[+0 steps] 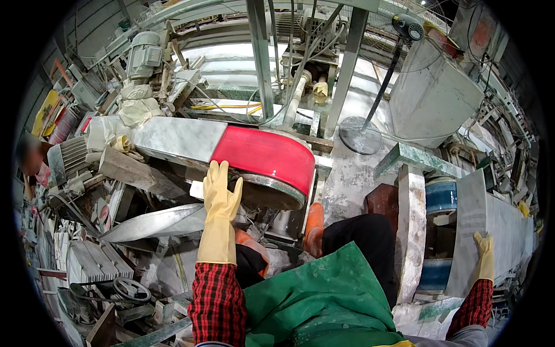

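My left hand (218,199), in a cream rubber glove, reaches forward with fingers stretched and thumb spread. Its fingertips are at the lower edge of a glossy red belt (266,151) that bends round a drum (272,188); whether they touch it I cannot tell. A grey-white marble slab (179,136) adjoins the belt on its left. Far to the right, my right hand (485,254), gloved alike, rests with extended fingers against an upright grey-white stone slab (497,231). Beside that slab is a frame with blue drum-like bands (440,196). Neither hand is wrapped round anything.
A pedestal fan (408,29) stands on a round base (359,135) ahead. Steel posts (261,63) rise behind the belt. Stone offcuts (141,172), a curved pale piece (153,222) and a handwheel (132,289) crowd the left. My orange boots (314,228) are below the belt.
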{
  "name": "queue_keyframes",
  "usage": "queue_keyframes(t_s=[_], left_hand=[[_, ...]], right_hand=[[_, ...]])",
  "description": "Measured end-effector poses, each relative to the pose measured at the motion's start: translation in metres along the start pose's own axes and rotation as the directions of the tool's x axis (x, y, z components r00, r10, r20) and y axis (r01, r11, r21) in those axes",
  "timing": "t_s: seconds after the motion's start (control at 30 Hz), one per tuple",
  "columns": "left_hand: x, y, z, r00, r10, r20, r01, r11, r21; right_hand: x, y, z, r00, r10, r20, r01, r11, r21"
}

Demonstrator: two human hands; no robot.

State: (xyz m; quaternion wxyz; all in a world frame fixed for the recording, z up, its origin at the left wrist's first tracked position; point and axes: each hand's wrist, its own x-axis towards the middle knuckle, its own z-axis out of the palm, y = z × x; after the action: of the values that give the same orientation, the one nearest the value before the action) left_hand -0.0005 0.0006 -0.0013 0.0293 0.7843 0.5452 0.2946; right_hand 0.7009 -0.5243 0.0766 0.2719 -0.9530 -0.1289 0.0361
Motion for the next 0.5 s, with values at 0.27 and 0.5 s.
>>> queue_keyframes(t_s=[0.27, 0.5], left_hand=[[-0.001, -0.003, -0.002, 1.000, -0.015, 0.026, 0.015, 1.000, -0.010], [0.002, -0.001, 0.003, 1.000, -0.006, 0.013, 0.006, 1.000, -0.007]], right_hand=[[-0.001, -0.010, -0.002, 0.997, -0.045, 0.070, 0.052, 0.993, -0.102], [0.007, 0.010, -0.002, 0.991, -0.055, 0.124, 0.046, 0.996, 0.073]])
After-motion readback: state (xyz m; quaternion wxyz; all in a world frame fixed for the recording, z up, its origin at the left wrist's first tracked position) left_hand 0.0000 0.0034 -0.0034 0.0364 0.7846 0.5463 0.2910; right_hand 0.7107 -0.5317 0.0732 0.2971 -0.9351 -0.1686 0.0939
